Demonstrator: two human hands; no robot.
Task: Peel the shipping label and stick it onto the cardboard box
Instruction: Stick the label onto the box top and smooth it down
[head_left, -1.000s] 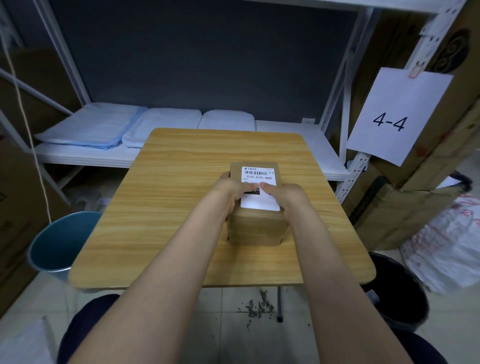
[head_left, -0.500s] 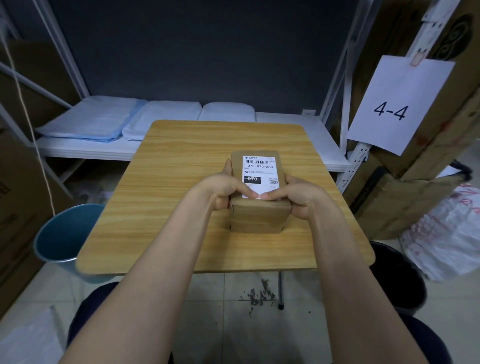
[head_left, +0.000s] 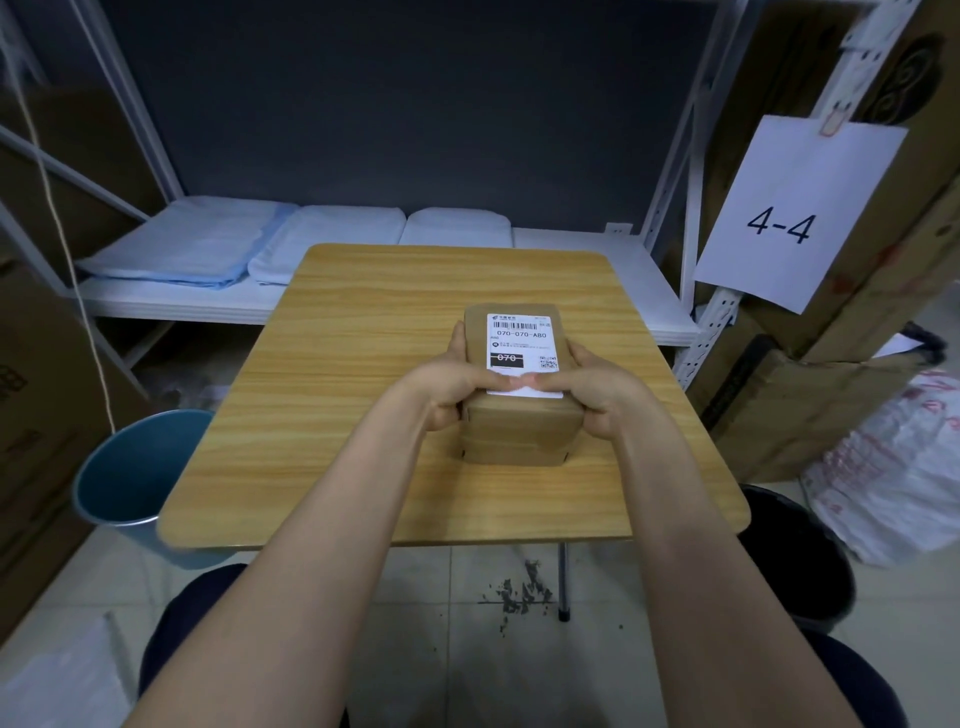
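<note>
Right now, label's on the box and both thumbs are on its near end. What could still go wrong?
1. The shipping label reaches the near top edge of the cardboard box; its last strip could overhang or crease, and might later lift.
2. Left hand and right hand press only the near end. Any bubble near the barcode would stay.
3. The box sits loose on the table, so a hard push could slide it.
</note>
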